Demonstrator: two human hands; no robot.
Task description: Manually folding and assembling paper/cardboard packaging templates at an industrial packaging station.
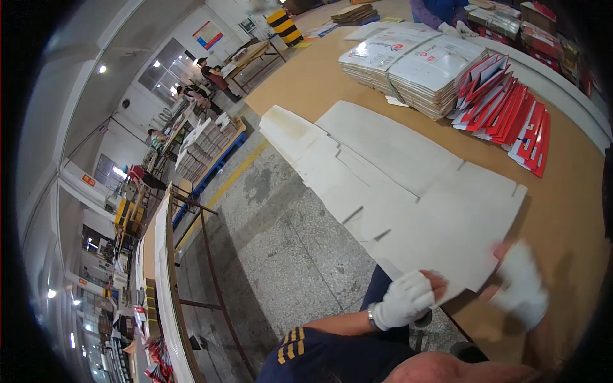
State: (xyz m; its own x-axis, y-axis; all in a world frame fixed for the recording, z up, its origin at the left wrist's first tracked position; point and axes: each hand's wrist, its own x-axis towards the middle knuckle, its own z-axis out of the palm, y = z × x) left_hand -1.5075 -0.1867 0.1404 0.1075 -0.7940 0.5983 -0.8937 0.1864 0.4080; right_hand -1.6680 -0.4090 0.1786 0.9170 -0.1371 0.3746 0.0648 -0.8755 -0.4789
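nearest the lens is the person's own dark blue sleeve [319, 354] with yellow stripes on it, running up from the lower edge to a wristwatch [371, 317] and the left hand [403, 300] in a white glove. that hand is closed over the near edge of a large flat white cardboard blank [408, 191], pinching the sheet between fingers and thumb. the right hand [522, 284], also gloved in white, is blurred (so i cannot tell how tightly it grips), but it lies on the near right corner of the same blank.

the blank lies flat on a brown worktable [568, 191], its notched flaps overhanging the table's left edge above the grey speckled floor [281, 242]. farther along the table sits a strapped stack of white printed cartons [415, 64], and just beside it to the right a fanned-out row of red and white folded boxes [511, 108]. at the far end of the table another person in blue [440, 9] stands, mostly cut off. off to the left, well apart, more people [201, 83] work at long tables piled with white sheets.
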